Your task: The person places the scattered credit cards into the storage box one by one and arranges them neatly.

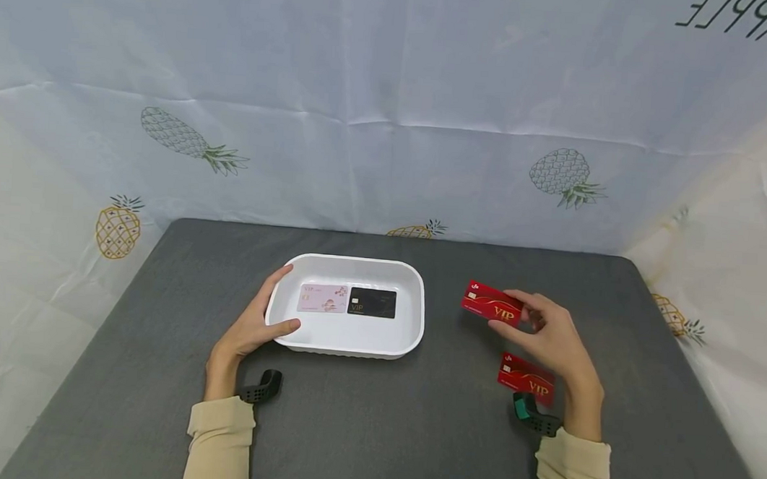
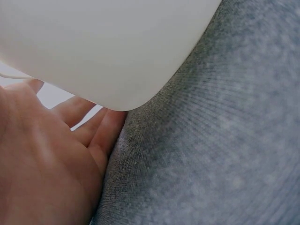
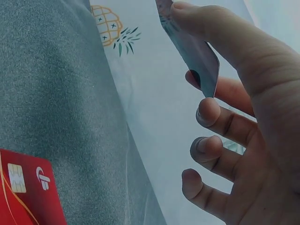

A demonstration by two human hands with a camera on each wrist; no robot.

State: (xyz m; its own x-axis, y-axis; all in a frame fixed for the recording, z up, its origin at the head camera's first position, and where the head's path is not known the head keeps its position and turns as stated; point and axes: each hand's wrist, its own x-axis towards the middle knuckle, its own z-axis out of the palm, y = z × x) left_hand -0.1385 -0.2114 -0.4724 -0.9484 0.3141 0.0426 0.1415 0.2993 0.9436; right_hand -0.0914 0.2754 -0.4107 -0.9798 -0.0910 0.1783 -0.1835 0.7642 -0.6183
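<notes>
My left hand (image 1: pixel 251 328) holds the left end of a shallow white plastic tray (image 1: pixel 345 344), thumb over the near rim and index finger at the far left corner. In the left wrist view, the other fingers (image 2: pixel 110 131) reach along the tray's wall, low beside the cloth. Inside the tray lie a pink VIP card (image 1: pixel 322 298) and a black VIP card (image 1: pixel 371 302), side by side. To the right of the tray, my right hand (image 1: pixel 550 335) pinches a red VIP card (image 1: pixel 491 303) by its right end between thumb and fingers, raised above the table.
A second red VIP card (image 1: pixel 527 378) lies on the grey cloth-covered table (image 1: pixel 361 426), near my right wrist. Black bands with wrist cameras sit at both wrists. A pale pineapple-print curtain (image 1: pixel 374 174) hangs behind the table and along its sides.
</notes>
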